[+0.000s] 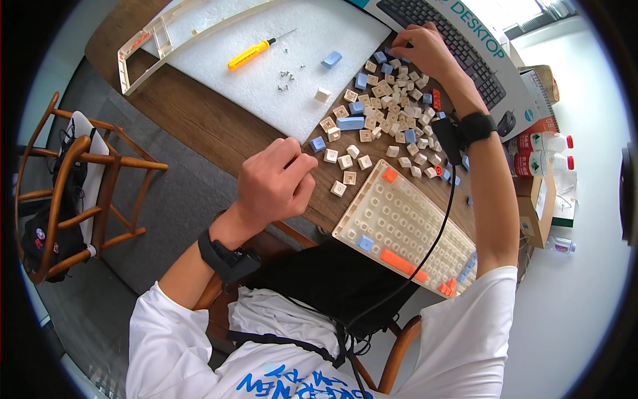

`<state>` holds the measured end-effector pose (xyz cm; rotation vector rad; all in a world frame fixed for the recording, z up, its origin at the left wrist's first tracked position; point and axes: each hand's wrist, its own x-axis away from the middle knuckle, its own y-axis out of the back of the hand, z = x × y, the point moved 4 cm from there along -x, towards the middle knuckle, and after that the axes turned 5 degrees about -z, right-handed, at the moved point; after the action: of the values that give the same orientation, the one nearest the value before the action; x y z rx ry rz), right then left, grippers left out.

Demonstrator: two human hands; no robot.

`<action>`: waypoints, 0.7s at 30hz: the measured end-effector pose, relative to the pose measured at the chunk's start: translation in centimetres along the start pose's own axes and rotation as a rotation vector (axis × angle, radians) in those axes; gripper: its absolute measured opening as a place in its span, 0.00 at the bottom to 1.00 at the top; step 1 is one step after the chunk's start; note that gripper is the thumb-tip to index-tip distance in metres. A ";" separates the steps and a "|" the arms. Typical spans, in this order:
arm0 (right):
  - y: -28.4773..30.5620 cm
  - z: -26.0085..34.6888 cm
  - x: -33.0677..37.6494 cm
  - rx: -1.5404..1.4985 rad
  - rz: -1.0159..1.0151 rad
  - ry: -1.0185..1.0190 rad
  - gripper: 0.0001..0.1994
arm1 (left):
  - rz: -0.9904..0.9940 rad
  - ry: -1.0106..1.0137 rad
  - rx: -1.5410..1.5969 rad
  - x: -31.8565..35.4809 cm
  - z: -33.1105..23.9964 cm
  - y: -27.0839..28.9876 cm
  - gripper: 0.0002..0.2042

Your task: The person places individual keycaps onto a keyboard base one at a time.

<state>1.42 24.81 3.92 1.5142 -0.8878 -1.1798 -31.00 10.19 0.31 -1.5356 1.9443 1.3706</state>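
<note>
My left hand (274, 181) is curled into a loose fist at the near edge of the wooden table (199, 123), just left of a few loose cream keycaps (345, 161); whether it holds anything is hidden. My right hand (420, 48) reaches to the far side of a scattered pile of cream, blue and orange keycaps (392, 100), fingertips down on the caps at the pile's far edge. A cream keyboard (405, 229) with some orange and blue keys fitted lies near me, tilted, right of my left hand.
A white foam sheet (266, 60) carries a yellow screwdriver (249, 54), small screws (287, 74) and a cream keyboard frame (156, 40). A keyboard box (465, 46) lies beyond the pile. Bottles (548, 153) and cartons stand right. A wooden chair (73, 193) stands left.
</note>
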 end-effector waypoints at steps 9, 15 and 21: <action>-1.1 -0.3 -1.1 0.035 0.019 0.014 0.11 | -0.001 0.001 0.006 -0.1 0.0 0.0 0.07; -1.4 -0.5 -0.7 0.054 0.036 0.053 0.09 | 0.003 -0.013 0.002 0.0 0.2 0.0 0.07; 1.5 0.0 1.3 -0.003 -0.193 0.005 0.08 | 0.001 -0.002 0.012 -0.2 -0.1 0.1 0.06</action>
<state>1.77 23.19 5.02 1.6278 -0.7492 -1.3143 -31.01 10.21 0.55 -1.5272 1.9487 1.3588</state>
